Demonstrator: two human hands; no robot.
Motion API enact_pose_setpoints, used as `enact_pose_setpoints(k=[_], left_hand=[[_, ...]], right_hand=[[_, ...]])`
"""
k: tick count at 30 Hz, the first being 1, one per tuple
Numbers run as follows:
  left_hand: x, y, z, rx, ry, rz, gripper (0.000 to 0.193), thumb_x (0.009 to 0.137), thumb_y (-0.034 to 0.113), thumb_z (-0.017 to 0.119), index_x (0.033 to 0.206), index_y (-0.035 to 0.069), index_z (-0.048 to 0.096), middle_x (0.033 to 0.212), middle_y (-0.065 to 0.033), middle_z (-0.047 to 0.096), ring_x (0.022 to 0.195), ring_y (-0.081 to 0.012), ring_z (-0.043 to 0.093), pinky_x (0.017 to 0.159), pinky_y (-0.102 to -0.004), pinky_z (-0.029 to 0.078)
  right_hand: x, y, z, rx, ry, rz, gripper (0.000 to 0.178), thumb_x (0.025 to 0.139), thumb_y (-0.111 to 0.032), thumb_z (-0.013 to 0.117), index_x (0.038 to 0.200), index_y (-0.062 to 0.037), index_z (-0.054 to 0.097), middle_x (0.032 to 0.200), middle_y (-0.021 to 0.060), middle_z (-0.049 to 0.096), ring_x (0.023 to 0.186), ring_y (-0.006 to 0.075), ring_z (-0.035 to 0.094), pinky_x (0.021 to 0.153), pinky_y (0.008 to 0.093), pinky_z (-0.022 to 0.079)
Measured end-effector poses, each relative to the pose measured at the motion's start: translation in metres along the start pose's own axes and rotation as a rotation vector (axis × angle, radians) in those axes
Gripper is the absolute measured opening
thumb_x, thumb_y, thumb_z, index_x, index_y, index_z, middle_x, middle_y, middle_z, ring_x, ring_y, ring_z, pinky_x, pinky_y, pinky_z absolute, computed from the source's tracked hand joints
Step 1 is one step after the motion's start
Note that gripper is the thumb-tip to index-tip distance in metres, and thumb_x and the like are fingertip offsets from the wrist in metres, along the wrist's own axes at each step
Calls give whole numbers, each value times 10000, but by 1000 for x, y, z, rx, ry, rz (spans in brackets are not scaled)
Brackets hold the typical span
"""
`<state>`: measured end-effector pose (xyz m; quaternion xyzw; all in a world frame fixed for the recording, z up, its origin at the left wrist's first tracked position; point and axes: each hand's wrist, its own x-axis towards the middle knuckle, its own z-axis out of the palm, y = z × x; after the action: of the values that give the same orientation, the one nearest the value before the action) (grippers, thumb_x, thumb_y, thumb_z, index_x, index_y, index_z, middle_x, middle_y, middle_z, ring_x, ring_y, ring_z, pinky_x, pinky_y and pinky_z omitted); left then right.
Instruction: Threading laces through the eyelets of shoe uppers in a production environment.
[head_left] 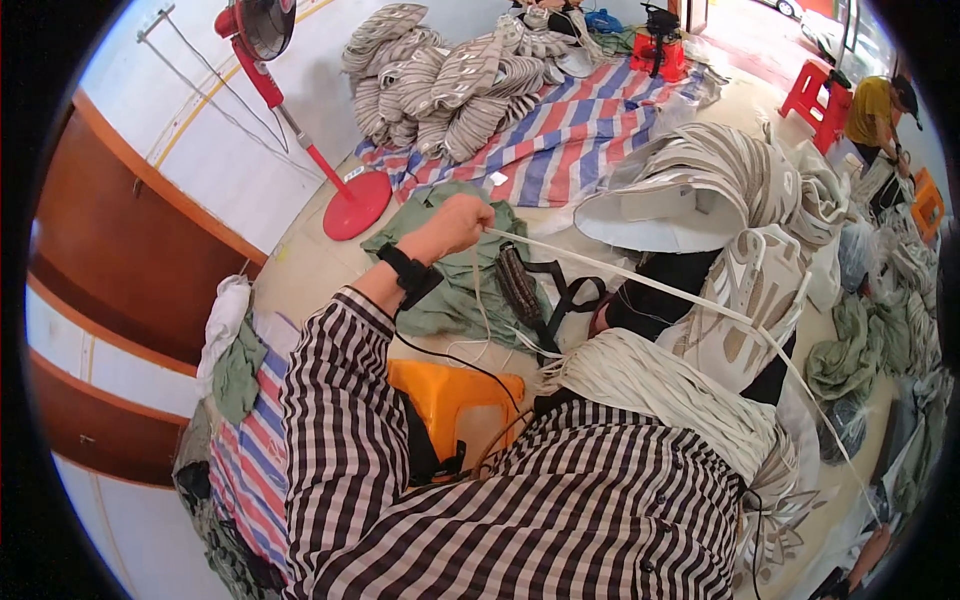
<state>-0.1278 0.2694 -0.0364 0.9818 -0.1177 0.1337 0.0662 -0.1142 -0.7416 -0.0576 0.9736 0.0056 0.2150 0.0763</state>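
Left hand up and out in front, and I have it closed, thumb and fingers pinching a white lace! From that grip the lace runs almost straight across to the right, over a white-and-beige shoe upper by the lap, then bends down toward the lower right edge. There's my right hand, right at the rim, the lace reaching toward it; it's too small and dark for me to tell how its fingers stand. A loose tail of lace drops below the left hand, over the green cloth on the floor.

Across my lap, a thick bundle of pale laces, strands lying side by side. Just beyond it, a stack of nested uppers arches to the right. An orange stool shows beside the striped shirt. Further out, a big pile of uppers sits on a striped sheet, a red fan stands left of it, and a co-worker in yellow bends forward at upper right.
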Motion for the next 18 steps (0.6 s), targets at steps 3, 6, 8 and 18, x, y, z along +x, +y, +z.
enact_pose_setpoints(k=[3, 6, 8, 18], left_hand=[[6, 10, -7, -397, -292, -447, 49, 743, 0, 557, 776, 0, 594, 676, -91, 596, 631, -165, 609, 540, -301, 488], [-5, -1, 0, -655, -175, -483, 148, 678, -32, 463, 723, -30, 604, 606, -154, 599, 534, -193, 623, 491, -300, 509], [-4, 3, -3, -641, -192, -469, 125, 672, -3, 489, 709, -23, 608, 620, -166, 608, 557, -243, 617, 531, -341, 507], [-26, 13, 4, 38, 71, 78, 142, 739, 109, 601, 836, 25, 539, 738, -150, 557, 716, -364, 558, 620, -408, 472]], right_hand=[[3, 0, -8, -87, -50, -1, 385, 952, -150, 414, 1289, 13, 500, 1330, 185, 508, 1232, 308, 468, 1040, 377, 342], [11, -4, -11, -163, -100, -19, 386, 953, -159, 413, 1288, 12, 502, 1333, 184, 506, 1231, 309, 468, 1039, 382, 343], [11, -2, -14, -224, -145, -26, 387, 954, -165, 413, 1287, 10, 503, 1334, 184, 505, 1231, 310, 468, 1039, 385, 343], [5, 14, -22, -517, -353, -26, 393, 958, -196, 413, 1282, 4, 510, 1342, 183, 498, 1229, 316, 466, 1036, 400, 345]])
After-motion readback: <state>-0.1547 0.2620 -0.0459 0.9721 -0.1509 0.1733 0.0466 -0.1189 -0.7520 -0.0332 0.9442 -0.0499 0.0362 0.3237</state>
